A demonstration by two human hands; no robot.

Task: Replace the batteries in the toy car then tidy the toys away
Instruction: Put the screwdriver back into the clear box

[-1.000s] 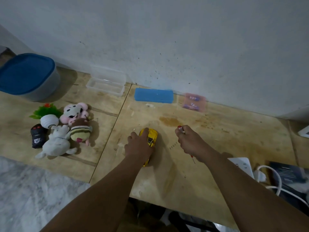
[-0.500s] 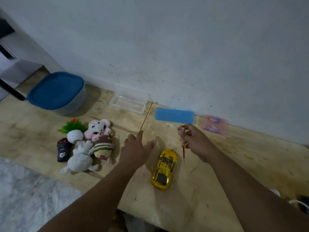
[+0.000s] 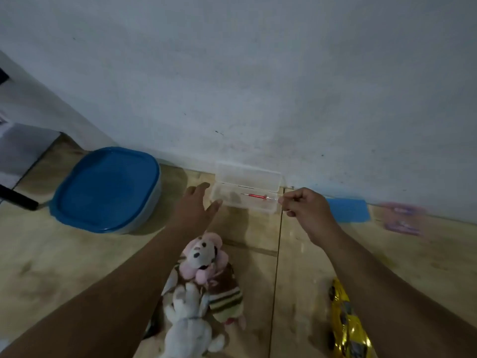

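- Both hands have gone from the yellow toy car (image 3: pixel 347 324) to the far edge of the desk (image 3: pixel 59 267), and the red screwdriver (image 3: pixel 255 196) now lies inside the clear case (image 3: pixel 245 192) rather than in the right hand's fingers.
- Blue-lidded tub (image 3: pixel 107 188) sits at the far left by the wall.
- Left hand (image 3: pixel 197 205), grip spread with straight fingers, reaches just beside the case's left end.
- Plush toys (image 3: pixel 204 282) lie under the left forearm, nearer the front edge.
- Right hand (image 3: pixel 307 209), fingers curled, pinches at the case's right end.
- Car lies by the front edge, partly behind the right forearm.
- Blue pad (image 3: pixel 348 210) and pink packet (image 3: pixel 401 219) sit at the far right.
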